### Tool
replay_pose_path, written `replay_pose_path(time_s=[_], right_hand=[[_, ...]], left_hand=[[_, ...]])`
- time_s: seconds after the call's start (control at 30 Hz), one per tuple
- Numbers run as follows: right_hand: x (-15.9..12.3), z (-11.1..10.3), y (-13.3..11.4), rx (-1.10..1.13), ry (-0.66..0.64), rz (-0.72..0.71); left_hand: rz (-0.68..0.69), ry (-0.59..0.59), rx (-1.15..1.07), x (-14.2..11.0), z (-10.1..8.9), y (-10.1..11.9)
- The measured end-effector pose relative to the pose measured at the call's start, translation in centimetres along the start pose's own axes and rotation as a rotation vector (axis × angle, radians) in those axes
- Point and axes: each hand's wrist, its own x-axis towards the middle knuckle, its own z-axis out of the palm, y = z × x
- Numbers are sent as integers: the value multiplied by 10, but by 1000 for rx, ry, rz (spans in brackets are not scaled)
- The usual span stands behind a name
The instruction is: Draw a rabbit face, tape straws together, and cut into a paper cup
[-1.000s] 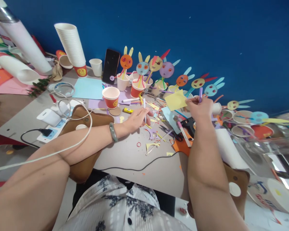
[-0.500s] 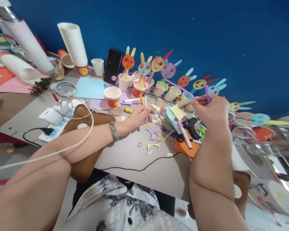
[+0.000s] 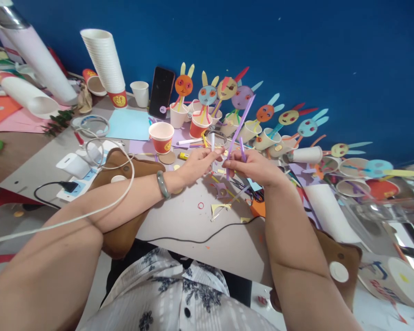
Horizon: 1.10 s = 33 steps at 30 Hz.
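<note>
My left hand point(image 3: 196, 165) rests on the grey table point(image 3: 179, 220), its fingers closed around a thin white stick point(image 3: 213, 146) that points up. My right hand point(image 3: 257, 168) sits just to its right, almost touching it, pinched on a long purple paper strip point(image 3: 239, 126) that rises toward the wall, with a short purple piece point(image 3: 242, 150) beside it. Paper scraps point(image 3: 219, 209) and scissors point(image 3: 250, 191) lie under and near both hands. A green bangle point(image 3: 162, 185) circles my left wrist.
Paper-cup bunny figures point(image 3: 207, 103) line the blue wall. A red cup point(image 3: 161, 137), a cup stack point(image 3: 105, 64), a phone point(image 3: 161, 92), white rolls point(image 3: 37, 59), a charger with cables point(image 3: 76, 165), a black cord point(image 3: 200, 240) and brown pads point(image 3: 124, 202) crowd the table.
My right hand came left and down from the bunny row, carrying the purple strip to meet my left hand. The yellow paper is no longer in it. My left hand barely moved.
</note>
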Motion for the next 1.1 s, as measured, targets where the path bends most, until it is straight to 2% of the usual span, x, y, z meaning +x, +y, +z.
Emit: replay_pose_path(time_s=[0.17,0.33,0.5,0.7,0.9,1.0,1.1], right_hand=[[4,12,-6,-22,-108,6],[5,13,-3,22,-130,-18],[6,8,8,147,-40,-31],[12,5,11,400,195,-9],[13,1,8,483,185,-122],[12,-1,10,425,185,-143],[13,-3,18,339,122,-124]], left_hand=[[72,-44,27,2,-2,-2],[58,-21,53,3,-2,-1],[36,-36,-55,4,-2,-1],[18,-67,-81,6,-2,-2],[9,-146,-84,3,-3,0],[-5,-183,-75,1,-3,3],[-11,-196,-82,-1,-2,5]])
